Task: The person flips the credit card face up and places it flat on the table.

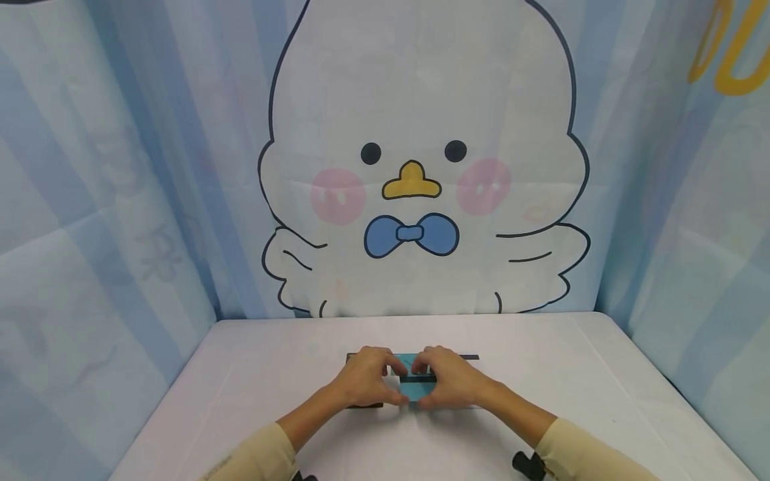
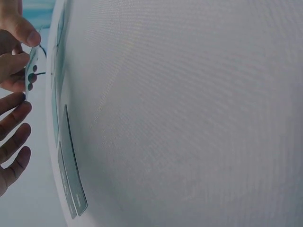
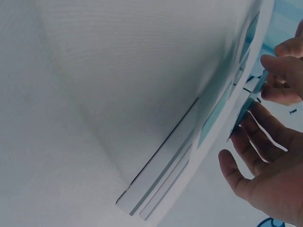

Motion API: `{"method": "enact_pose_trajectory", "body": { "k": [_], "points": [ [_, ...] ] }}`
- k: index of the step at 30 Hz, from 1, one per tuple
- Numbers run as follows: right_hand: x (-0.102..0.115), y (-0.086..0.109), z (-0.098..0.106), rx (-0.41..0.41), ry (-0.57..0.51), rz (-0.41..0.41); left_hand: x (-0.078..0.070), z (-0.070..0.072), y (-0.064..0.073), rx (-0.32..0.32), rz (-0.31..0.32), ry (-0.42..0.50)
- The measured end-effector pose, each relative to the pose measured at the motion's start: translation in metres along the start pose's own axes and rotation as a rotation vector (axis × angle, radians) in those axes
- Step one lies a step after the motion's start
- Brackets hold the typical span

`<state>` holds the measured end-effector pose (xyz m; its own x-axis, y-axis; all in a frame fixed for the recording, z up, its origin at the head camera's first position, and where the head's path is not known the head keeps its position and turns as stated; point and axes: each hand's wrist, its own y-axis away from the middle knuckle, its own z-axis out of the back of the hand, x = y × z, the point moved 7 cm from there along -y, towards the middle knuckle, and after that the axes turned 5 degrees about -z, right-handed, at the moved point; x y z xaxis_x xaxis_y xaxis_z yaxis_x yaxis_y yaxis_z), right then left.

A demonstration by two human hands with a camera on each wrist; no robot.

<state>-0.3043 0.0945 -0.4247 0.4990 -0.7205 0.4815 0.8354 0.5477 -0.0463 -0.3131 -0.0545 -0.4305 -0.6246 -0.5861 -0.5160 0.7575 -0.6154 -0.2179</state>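
Both hands hold a flat teal piece with a dark band across it (image 1: pixel 418 390) near the table's middle. My left hand (image 1: pixel 368 377) grips its left side, thumb at the near edge and fingers toward the far edge. On the other side my right hand (image 1: pixel 454 379) grips it the same way. In the right wrist view the piece (image 3: pixel 242 113) is tilted and raised off the tabletop, with the outer right fingers (image 3: pixel 232 165) spread away from it. The left wrist view catches it edge-on as a thin strip (image 2: pixel 31 61).
Flat pieces lie under and around the hands, including long strips to the left (image 2: pixel 73 175) and to the right (image 3: pixel 158 163), plus a teal one (image 3: pixel 215 113). A white cloth covers the table (image 1: pixel 271 347). Printed curtains (image 1: pixel 421 280) hang behind and on both sides.
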Motion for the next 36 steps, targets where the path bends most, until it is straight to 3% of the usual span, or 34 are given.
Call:
{"method": "enact_pose_trajectory", "body": {
  "k": [8,15,28,36],
  "points": [
    [-0.007,0.001,0.001,0.02,-0.064,-0.032,0.004,0.004,0.003,-0.015,0.017,0.029],
    [-0.012,0.002,0.004,0.024,-0.127,-0.046,0.01,0.001,0.006,0.016,0.021,0.071],
    [-0.011,0.002,0.005,0.025,-0.304,0.028,0.015,0.0,0.01,0.033,0.031,0.175],
    [-0.011,0.003,0.005,0.035,-0.431,0.042,0.014,0.001,0.012,0.035,0.068,0.261]
  ]
}}
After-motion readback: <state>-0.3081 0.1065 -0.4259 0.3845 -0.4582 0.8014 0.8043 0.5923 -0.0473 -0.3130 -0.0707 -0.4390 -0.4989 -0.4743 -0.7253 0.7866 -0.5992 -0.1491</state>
